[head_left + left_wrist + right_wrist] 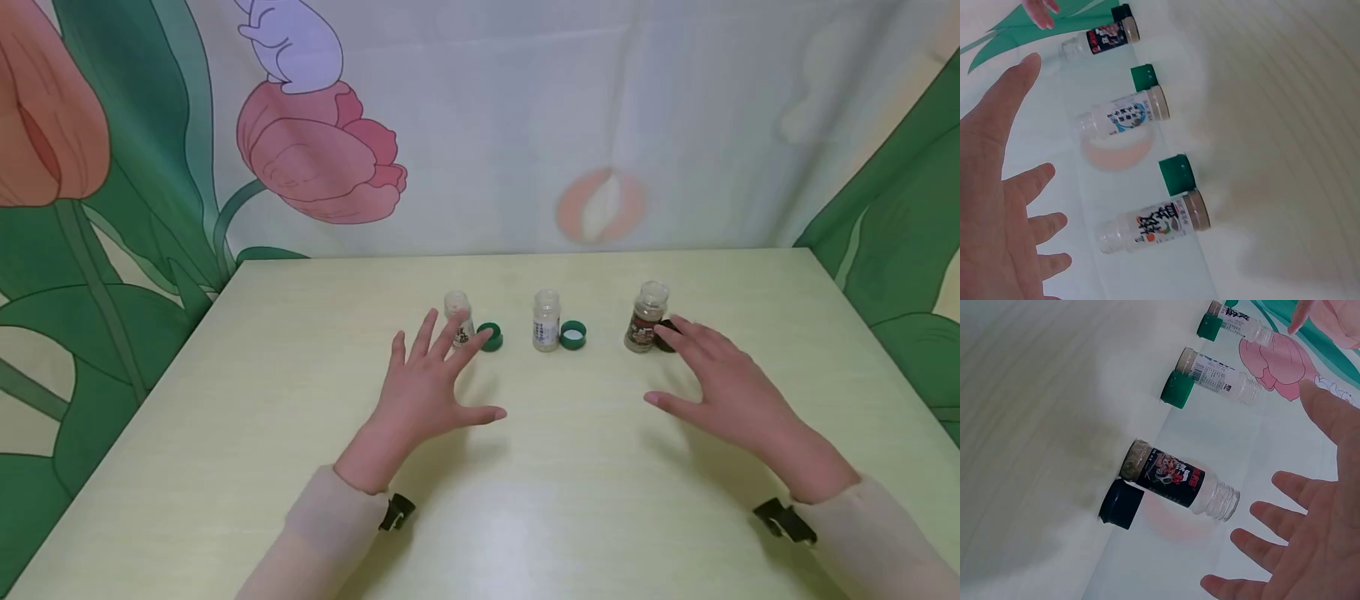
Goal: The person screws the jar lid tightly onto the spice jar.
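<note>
The left jar, middle jar and right jar stand upright and uncapped in a row toward the far edge of the worktop, with green caps and a black cap just beside them. Apparently clear glass, they are probably light, rigid, slippery and breakable; the labelled body likely offers the best hold. The left hand and right hand hover nearby, fingers spread, gripping nothing. The worktop is pale and faintly grained; a flower-printed cloth hangs behind.

Three bottles stand in a row on the table, a cap right of each.
</note>
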The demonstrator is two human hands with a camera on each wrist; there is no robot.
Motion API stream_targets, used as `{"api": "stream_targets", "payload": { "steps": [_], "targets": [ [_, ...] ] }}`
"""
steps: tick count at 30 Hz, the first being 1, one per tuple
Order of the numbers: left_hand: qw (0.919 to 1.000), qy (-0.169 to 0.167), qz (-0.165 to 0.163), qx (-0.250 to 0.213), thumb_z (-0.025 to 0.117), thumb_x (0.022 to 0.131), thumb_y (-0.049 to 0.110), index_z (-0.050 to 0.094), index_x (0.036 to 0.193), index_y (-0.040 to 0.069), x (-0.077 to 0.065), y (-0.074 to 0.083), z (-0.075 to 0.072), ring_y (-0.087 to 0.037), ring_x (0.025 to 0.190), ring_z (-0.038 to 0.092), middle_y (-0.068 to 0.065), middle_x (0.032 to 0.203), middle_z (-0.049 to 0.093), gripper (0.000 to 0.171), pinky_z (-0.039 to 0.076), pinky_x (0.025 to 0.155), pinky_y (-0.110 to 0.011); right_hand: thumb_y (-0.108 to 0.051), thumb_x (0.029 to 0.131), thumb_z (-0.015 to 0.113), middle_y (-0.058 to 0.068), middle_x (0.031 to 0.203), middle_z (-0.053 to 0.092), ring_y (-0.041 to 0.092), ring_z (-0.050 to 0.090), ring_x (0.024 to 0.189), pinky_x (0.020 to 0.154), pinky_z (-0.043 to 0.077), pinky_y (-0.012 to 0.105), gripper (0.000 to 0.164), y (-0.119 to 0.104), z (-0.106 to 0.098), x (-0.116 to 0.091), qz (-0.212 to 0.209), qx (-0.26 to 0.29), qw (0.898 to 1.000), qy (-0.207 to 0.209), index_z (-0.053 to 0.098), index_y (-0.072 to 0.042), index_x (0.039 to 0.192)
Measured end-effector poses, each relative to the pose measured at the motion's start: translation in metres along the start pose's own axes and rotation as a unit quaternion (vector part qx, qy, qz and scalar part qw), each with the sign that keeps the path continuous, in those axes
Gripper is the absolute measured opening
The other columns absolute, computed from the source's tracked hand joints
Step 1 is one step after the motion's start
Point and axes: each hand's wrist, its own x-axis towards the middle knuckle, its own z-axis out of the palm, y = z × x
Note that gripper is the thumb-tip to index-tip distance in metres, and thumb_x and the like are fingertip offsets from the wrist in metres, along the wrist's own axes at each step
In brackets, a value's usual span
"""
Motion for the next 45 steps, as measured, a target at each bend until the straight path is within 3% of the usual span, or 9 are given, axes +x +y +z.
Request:
{"api": "stream_targets", "payload": {
  "steps": [4, 10, 13, 16, 19, 23, 28, 35, 45],
  "targets": [
    [0.9998, 0.005, 0.015, -0.012, 0.074, 0.08, 0.07, 0.034, 0.16, 0.032, -0.001, 0.009, -0.004, -0.036, 0.162, 0.011, -0.006, 0.174, 0.019, 0.097, 0.018, 0.126, -0.068, -0.045, 0.093, 0.073, 0.023, 0.165, 0.033, 0.05, 0.034, 0.148, 0.114, 0.036, 0.07, 0.083, 0.001, -0.003, -0.005, 0.008, 0.02, 1.0, 0.012, 0.038, -0.005, 0.156],
    [0.9979, 0.014, 0.052, -0.036, 0.075, 0.082, 0.066, 0.037, 0.159, 0.03, -0.001, 0.024, -0.007, -0.034, 0.155, 0.035, -0.008, 0.167, 0.037, 0.093, 0.039, 0.119, -0.06, -0.039, 0.095, 0.072, 0.026, 0.159, 0.041, 0.051, 0.04, 0.143, 0.11, 0.039, 0.071, 0.074, 0.004, -0.004, -0.011, 0.018, 0.041, 0.998, 0.036, 0.043, -0.004, 0.153],
    [0.9936, 0.0, 0.073, -0.086, 0.077, 0.084, 0.06, 0.039, 0.158, 0.027, 0.001, 0.03, -0.007, -0.032, 0.151, 0.042, -0.008, 0.163, 0.043, 0.089, 0.043, 0.117, -0.056, -0.037, 0.096, 0.072, 0.027, 0.156, 0.045, 0.051, 0.042, 0.141, 0.109, 0.04, 0.07, 0.071, 0.007, -0.004, -0.012, 0.023, 0.052, 0.997, 0.047, 0.044, -0.004, 0.152],
    [0.9807, -0.031, 0.092, -0.169, 0.079, 0.087, 0.05, 0.04, 0.158, 0.024, 0.006, 0.036, -0.008, -0.029, 0.151, 0.043, -0.006, 0.162, 0.045, 0.085, 0.042, 0.119, -0.053, -0.035, 0.096, 0.072, 0.028, 0.152, 0.049, 0.051, 0.045, 0.139, 0.109, 0.04, 0.069, 0.069, 0.009, -0.006, -0.014, 0.027, 0.061, 0.996, 0.057, 0.046, -0.002, 0.15],
    [0.9596, -0.058, 0.103, -0.255, 0.08, 0.089, 0.038, 0.039, 0.158, 0.019, 0.013, 0.042, -0.007, -0.026, 0.153, 0.041, -0.005, 0.163, 0.044, 0.083, 0.038, 0.123, -0.049, -0.035, 0.096, 0.073, 0.029, 0.149, 0.052, 0.051, 0.048, 0.136, 0.107, 0.042, 0.068, 0.067, 0.012, -0.007, -0.015, 0.029, 0.067, 0.995, 0.065, 0.048, -0.001, 0.148],
    [0.9415, -0.065, 0.111, -0.312, 0.079, 0.091, 0.03, 0.037, 0.159, 0.014, 0.025, 0.052, -0.003, -0.027, 0.154, 0.038, -0.006, 0.164, 0.042, 0.081, 0.033, 0.127, -0.046, -0.033, 0.095, 0.073, 0.028, 0.147, 0.054, 0.049, 0.054, 0.13, 0.102, 0.046, 0.067, 0.066, 0.017, -0.005, -0.016, 0.03, 0.08, 0.994, 0.072, 0.049, -0.001, 0.148],
    [0.9284, -0.079, 0.092, -0.351, 0.076, 0.093, 0.03, 0.031, 0.162, 0.017, 0.043, 0.066, 0.007, -0.027, 0.156, 0.034, -0.005, 0.168, 0.035, 0.083, 0.031, 0.128, -0.047, -0.022, 0.094, 0.075, 0.029, 0.141, 0.059, 0.046, 0.061, 0.12, 0.095, 0.051, 0.064, 0.06, 0.019, -0.003, -0.015, 0.018, 0.099, 0.99, 0.098, 0.052, 0.002, 0.144],
    [0.9243, -0.087, 0.078, -0.363, 0.076, 0.093, 0.03, 0.026, 0.163, 0.016, 0.067, 0.094, 0.021, -0.027, 0.154, 0.038, -0.007, 0.167, 0.036, 0.087, 0.037, 0.124, -0.047, -0.017, 0.095, 0.073, 0.032, 0.138, 0.059, 0.048, 0.062, 0.119, 0.097, 0.052, 0.063, 0.057, 0.023, -0.005, -0.014, 0.029, 0.115, 0.988, 0.095, 0.051, 0.005, 0.143],
    [0.9172, -0.066, 0.062, -0.388, 0.075, 0.094, 0.028, 0.024, 0.163, 0.014, 0.1, 0.131, 0.023, -0.027, 0.152, 0.042, -0.01, 0.166, 0.038, 0.088, 0.043, 0.12, -0.043, -0.018, 0.098, 0.07, 0.034, 0.14, 0.056, 0.049, 0.06, 0.123, 0.1, 0.052, 0.063, 0.057, 0.028, -0.007, -0.01, 0.068, 0.131, 0.987, 0.068, 0.048, 0.007, 0.145]
  ]
}}
